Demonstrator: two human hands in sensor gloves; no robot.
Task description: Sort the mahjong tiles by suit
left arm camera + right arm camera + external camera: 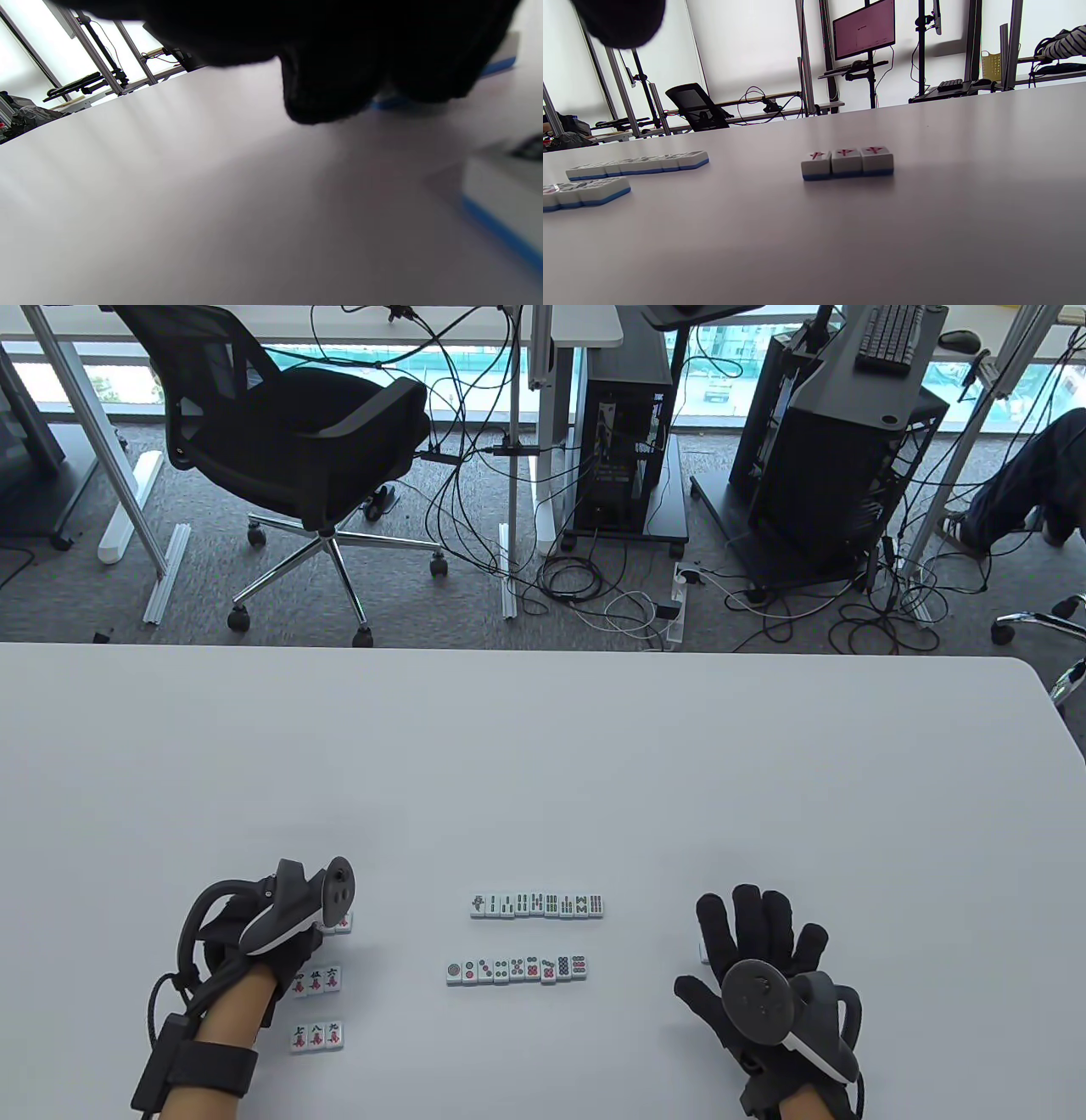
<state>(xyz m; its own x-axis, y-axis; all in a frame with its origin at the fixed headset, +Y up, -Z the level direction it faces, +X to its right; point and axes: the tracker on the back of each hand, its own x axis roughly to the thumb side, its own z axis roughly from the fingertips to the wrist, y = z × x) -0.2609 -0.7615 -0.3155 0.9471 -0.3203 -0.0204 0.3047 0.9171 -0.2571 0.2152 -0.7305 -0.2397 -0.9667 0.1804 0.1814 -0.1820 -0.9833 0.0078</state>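
Two sorted rows lie mid-table: bamboo tiles (537,904) and, nearer me, dot tiles (517,970). Character tiles sit at the left in short rows (318,982), (316,1036), and a farther row (342,923) half hidden by my left hand (310,929). That hand's fingers (322,97) hang down over a blue-backed tile (392,101); the tracker hides any grip. My right hand (755,937) lies flat with spread fingers over three red-marked tiles (847,162), of which only an edge (703,952) shows from above.
The white table (543,772) stretches far beyond the tiles. Another blue-backed tile (500,199) stands close at the right of the left wrist view. Behind the table are an office chair (297,449), cables and computer towers.
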